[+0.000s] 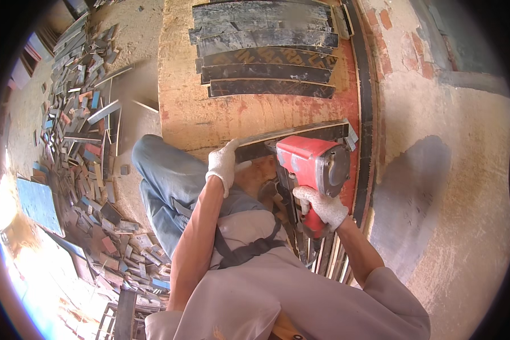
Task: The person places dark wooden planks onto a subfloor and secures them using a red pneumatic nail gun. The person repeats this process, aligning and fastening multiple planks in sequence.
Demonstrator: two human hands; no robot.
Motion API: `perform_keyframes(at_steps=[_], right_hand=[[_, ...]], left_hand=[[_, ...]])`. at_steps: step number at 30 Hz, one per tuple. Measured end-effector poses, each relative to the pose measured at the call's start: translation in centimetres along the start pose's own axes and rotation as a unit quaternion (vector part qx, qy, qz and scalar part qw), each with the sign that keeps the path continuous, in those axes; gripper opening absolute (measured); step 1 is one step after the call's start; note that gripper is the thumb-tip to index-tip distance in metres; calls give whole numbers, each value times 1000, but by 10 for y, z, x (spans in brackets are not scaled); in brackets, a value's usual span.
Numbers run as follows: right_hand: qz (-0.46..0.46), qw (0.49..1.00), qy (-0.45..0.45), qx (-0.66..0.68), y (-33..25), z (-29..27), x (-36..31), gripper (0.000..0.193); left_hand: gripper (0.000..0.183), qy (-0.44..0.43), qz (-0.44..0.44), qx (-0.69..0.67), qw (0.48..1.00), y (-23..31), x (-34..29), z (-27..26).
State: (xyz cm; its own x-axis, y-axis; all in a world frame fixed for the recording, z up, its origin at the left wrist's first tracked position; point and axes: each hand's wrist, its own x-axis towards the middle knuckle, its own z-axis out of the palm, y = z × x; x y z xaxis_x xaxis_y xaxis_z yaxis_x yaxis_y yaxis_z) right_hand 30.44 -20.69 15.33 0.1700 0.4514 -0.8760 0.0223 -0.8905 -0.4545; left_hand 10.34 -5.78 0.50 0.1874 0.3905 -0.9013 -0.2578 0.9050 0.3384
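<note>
My right hand (pixel 323 207), in a whitish knit glove, is wrapped round the handle of a red pneumatic nail gun (pixel 309 154). The gun's nose is at a narrow dark-faced board strip (pixel 252 151) lying crosswise in front of me; the exact contact point is hidden. At the strip's left end my left hand (pixel 222 164), gloved as well, is closed on its edge. A small pale offcut (pixel 351 137) sits by the strip's right end. Underneath is a large plywood panel (pixel 190 116) with reddish stains.
Several dark board strips (pixel 266 59) lie in rows on the panel's far part. A long dark edge rail (pixel 366 90) runs along its right side, near a worn wall (pixel 402 107). Wood offcuts (pixel 90 158) are heaped on the floor at left, with a blue board (pixel 39 204).
</note>
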Motion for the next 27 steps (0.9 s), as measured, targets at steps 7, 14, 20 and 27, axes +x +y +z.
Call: perform_keyframes(at_steps=[7, 14, 20, 27], right_hand=[[-25, 999, -10, 27, -8, -1, -3, 37], [-24, 999, -29, -21, -4, 10, 2, 19], [-108, 994, -10, 2, 14, 19, 18, 24], [-265, 952, 93, -123, 46, 18, 6, 69]], left_hand=[[34, -13, -11, 10, 1000, 7, -7, 4], [37, -26, -5, 29, 999, 3, -2, 1], [31, 30, -18, 20, 999, 1, 8, 2], [43, 65, 124, 68, 988, 38, -14, -14]])
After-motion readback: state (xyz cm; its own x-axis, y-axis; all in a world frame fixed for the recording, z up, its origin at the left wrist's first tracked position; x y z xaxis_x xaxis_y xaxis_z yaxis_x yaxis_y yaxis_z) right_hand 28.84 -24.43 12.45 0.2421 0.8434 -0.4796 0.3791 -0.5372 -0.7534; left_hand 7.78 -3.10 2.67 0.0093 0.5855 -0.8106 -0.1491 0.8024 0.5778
